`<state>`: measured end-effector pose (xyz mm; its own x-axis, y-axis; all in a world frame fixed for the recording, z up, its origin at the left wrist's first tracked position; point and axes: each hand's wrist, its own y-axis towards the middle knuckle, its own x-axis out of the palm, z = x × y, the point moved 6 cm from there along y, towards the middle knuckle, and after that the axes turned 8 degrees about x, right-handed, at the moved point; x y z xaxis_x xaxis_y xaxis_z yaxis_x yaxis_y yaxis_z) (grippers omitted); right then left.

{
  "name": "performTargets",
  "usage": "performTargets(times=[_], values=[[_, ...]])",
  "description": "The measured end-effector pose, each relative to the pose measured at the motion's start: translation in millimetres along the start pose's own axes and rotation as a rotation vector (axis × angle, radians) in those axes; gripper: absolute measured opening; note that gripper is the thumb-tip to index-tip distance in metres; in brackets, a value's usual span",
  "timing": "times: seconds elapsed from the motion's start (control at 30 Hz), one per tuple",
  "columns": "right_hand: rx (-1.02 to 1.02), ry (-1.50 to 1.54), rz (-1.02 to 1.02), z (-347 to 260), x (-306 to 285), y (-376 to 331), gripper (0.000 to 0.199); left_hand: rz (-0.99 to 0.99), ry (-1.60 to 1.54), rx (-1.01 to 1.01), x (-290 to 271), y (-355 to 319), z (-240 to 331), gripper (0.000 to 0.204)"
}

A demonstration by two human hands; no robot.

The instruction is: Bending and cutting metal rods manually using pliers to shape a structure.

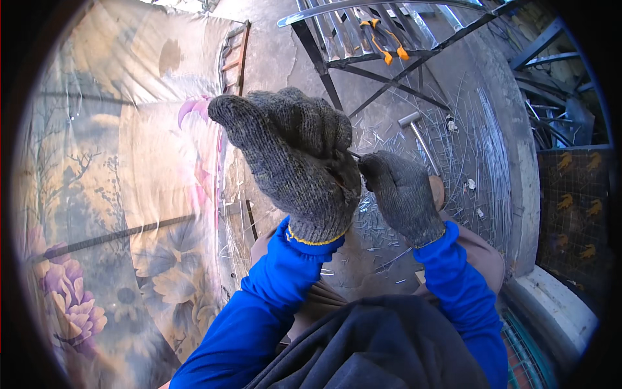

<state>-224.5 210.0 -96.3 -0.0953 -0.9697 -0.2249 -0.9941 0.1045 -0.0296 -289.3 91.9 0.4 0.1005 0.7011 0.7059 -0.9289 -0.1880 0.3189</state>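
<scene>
Both my hands wear grey knitted gloves and are raised close together in front of me. My left hand (291,152) is turned palm up, with its thumb stuck out to the left and its fingers curled in. Whatever lies inside those fingers is hidden. To its right, my right hand (403,194) is closed in a pinch beside the left palm. A short bit of a thin dark piece (354,154) shows between the two hands; its kind and its ends cannot be made out. A hammer (421,139) with a metal handle lies on the floor beyond my right hand.
Many thin metal offcuts (463,214) litter the concrete floor, with long strips bunched at right. Ahead stands a dark metal frame (395,81) holding metal bars and orange-handled pliers (387,42). A flowered cloth (149,168) hangs at left. Metal stock (557,117) fills a rack at far right.
</scene>
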Motion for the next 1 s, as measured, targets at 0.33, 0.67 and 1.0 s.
performTargets(times=[0.33, 0.67, 1.0], values=[[0.029, -0.212, -0.113, 4.2, -23.9, 16.1, 0.032, 0.026, -0.437, -0.268, -73.8, 54.2, -25.4, 0.042], [0.303, 0.273, -0.042, -5.4, -83.1, 20.5, 0.026, 0.432, -0.019, -0.227, -172.4, 75.5, -31.0, 0.017], [-0.192, 0.622, -0.007, -39.8, -74.1, 17.8, 0.03, 0.43, -0.015, -0.383, -173.7, 61.8, -53.3, 0.024]])
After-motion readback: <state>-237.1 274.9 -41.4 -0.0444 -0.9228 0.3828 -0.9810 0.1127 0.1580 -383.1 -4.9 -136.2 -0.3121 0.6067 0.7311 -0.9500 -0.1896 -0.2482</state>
